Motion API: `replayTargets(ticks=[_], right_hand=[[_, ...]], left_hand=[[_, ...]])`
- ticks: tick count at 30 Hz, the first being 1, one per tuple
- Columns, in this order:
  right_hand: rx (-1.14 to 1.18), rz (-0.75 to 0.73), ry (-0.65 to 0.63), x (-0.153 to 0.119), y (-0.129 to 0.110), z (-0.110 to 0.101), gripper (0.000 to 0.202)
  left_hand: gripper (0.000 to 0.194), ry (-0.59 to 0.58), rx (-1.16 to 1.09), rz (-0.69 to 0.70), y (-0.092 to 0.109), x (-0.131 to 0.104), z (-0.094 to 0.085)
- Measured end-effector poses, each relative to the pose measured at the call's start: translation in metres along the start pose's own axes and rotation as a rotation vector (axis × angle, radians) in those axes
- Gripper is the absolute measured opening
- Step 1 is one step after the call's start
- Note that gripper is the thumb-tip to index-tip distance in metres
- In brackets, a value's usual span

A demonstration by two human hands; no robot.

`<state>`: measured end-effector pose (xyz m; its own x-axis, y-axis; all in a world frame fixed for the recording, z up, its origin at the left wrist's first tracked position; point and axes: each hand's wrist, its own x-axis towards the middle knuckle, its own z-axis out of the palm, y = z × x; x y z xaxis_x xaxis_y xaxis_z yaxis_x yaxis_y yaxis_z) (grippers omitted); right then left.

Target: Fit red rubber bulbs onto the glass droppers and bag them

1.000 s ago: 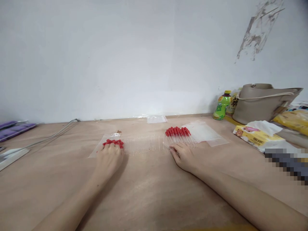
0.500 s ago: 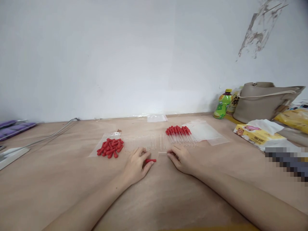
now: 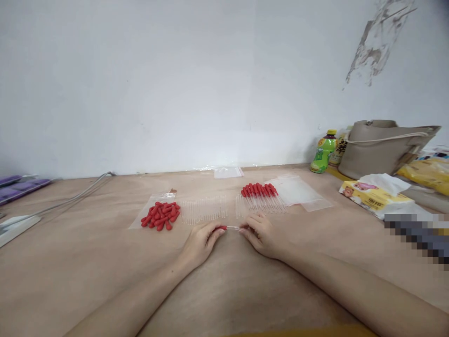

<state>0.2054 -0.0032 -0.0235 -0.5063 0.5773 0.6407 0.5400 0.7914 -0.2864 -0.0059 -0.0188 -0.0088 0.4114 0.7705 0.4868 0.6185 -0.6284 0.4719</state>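
Between thumb and fingers, my left hand (image 3: 202, 241) pinches a red rubber dropper bulb (image 3: 223, 227), mostly hidden by the fingers. My right hand (image 3: 261, 234) is closed on a clear dropper tube (image 3: 233, 228), held level. The tube's left end meets the bulb's mouth; how far it goes in I cannot tell. Beyond my left hand lies a row of clear tubes (image 3: 203, 209), with a heap of red bulbs (image 3: 160, 215) on a plastic bag to its left. Past my right hand, droppers with red bulbs fitted (image 3: 261, 194) lie side by side.
Clear plastic bags (image 3: 298, 191) lie right of the fitted droppers, and another small bag (image 3: 228, 172) is by the wall. A green bottle (image 3: 324, 152), a beige handbag (image 3: 373, 147) and a tissue pack (image 3: 375, 196) stand at the right. A cable (image 3: 82, 191) crosses the left side.
My hands have come closer together. The red bulb, apart from the clear tube before, now meets the tube's left end.
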Motion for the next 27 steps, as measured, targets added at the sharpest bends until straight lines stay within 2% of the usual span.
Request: replayTargets(ticks=[6, 10, 15, 21, 27], right_hand=[[0.029, -0.012, -0.028, 0.0012, -0.0018, -0.0001, 0.012], [0.038, -0.044, -0.092, 0.0037, 0.0009, -0.0025, 0.014], [-0.059, -0.099, -0.127, 0.0079, 0.0011, -0.0093, 0.016], [-0.214, -0.165, -0.052, 0.0046, -0.0046, -0.0059, 0.019], [-0.067, -0.13, -0.051, 0.0028, 0.0046, -0.0017, 0.017]], left_hand=[[0.017, -0.023, -0.079, -0.031, 0.0005, -0.0028, 0.0004], [0.019, -0.078, -0.146, -0.083, 0.0002, -0.0061, 0.0019], [0.023, -0.138, -0.114, -0.101, 0.0024, -0.0084, 0.0021], [0.02, -0.106, -0.039, -0.052, 0.001, -0.0071, 0.0033], [0.021, -0.058, -0.111, -0.098, -0.0065, -0.0045, -0.0001]])
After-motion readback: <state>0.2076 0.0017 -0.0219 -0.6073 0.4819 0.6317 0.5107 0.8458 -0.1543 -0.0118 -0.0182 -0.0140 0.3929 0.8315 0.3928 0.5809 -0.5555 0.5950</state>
